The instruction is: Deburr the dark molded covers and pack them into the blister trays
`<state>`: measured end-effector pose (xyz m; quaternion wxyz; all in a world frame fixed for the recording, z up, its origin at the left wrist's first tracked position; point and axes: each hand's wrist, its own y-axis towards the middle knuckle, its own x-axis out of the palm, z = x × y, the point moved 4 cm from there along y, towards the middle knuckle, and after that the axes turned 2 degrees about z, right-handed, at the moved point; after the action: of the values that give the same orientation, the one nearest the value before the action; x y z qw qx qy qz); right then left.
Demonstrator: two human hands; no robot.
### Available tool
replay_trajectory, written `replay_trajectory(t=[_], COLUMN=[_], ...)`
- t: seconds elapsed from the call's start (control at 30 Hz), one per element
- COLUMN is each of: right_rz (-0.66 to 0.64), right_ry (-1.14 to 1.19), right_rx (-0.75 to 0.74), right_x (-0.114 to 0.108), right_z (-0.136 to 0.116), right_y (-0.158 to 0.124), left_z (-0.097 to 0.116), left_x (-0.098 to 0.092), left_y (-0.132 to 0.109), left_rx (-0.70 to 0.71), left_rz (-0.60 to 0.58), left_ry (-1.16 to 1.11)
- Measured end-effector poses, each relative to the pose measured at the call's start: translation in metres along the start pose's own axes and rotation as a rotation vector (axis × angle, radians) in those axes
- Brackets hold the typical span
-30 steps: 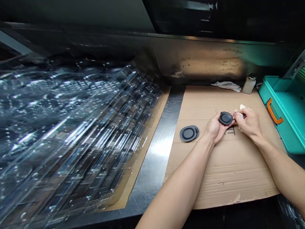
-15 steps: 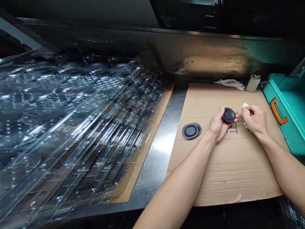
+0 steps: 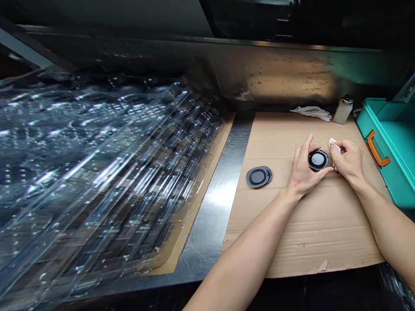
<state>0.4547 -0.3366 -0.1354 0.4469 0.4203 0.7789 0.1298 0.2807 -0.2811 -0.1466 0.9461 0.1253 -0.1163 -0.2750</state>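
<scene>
My left hand (image 3: 303, 172) grips a small round dark disc (image 3: 317, 160) by its rim, a little above a cardboard sheet (image 3: 304, 224). The disc's upper face has a grey, shiny centre turned toward me. My right hand (image 3: 348, 162) is closed on a small white cloth wad (image 3: 333, 146) and sits just right of the disc, close to its edge. A second dark round disc with a small tab (image 3: 258, 176) lies flat on the cardboard to the left of my left hand.
A tall stack of clear plastic trays (image 3: 97, 172) fills the left half. A teal bin with an orange handle (image 3: 389, 147) stands at the right edge. A small bottle (image 3: 343, 109) and a white rag (image 3: 310, 112) lie at the back by the metal wall.
My left hand has turned the disc over, so its grey shiny face now shows instead of the dark side. My right hand with the cloth came back close to the disc.
</scene>
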Motion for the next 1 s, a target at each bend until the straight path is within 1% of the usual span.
replay_trajectory(t=[0.2,0.3,0.33,0.4,0.47,0.53,0.63,0.7,0.77,0.87,1.0], right_rz=[0.005,-0.009,-0.024,-0.055,-0.068,-0.066,-0.070,-0.071,-0.071,-0.070,-0.086], right_ry=[0.008,0.021,0.030,0.046,0.053,0.053,0.045,0.037,0.032,0.031,0.043], right_rx=[-0.010,0.003,0.003,-0.010,-0.027,-0.036,-0.045,-0.048,-0.046,-0.047,-0.051], right_x=[0.001,0.002,0.002,0.003,0.003,0.003,0.003,0.003,0.004,0.004,0.004], right_z=[0.003,0.002,0.001,-0.001,-0.002,-0.003,-0.004,-0.004,-0.003,-0.003,-0.005], right_y=[0.000,0.000,0.000,0.000,-0.001,-0.001,-0.001,-0.001,-0.001,-0.001,-0.001], left_z=[0.001,-0.003,-0.006,-0.014,-0.019,-0.019,-0.017,-0.017,-0.018,-0.018,-0.017], left_x=[0.001,0.002,0.002,0.002,0.001,0.001,-0.002,-0.002,-0.001,0.000,0.002], left_y=[-0.001,0.000,0.001,0.005,0.009,0.011,0.012,0.011,0.010,0.010,0.011], left_rx=[-0.028,-0.100,-0.149,-0.298,-0.478,-0.626,-0.751,-0.789,-0.793,-0.767,-0.711], left_rz=[0.029,0.088,0.115,0.141,0.113,0.063,0.048,0.051,0.053,0.052,0.020], left_ry=[-0.055,-0.151,-0.199,-0.338,-0.518,-0.677,-0.783,-0.792,-0.781,-0.759,-0.719])
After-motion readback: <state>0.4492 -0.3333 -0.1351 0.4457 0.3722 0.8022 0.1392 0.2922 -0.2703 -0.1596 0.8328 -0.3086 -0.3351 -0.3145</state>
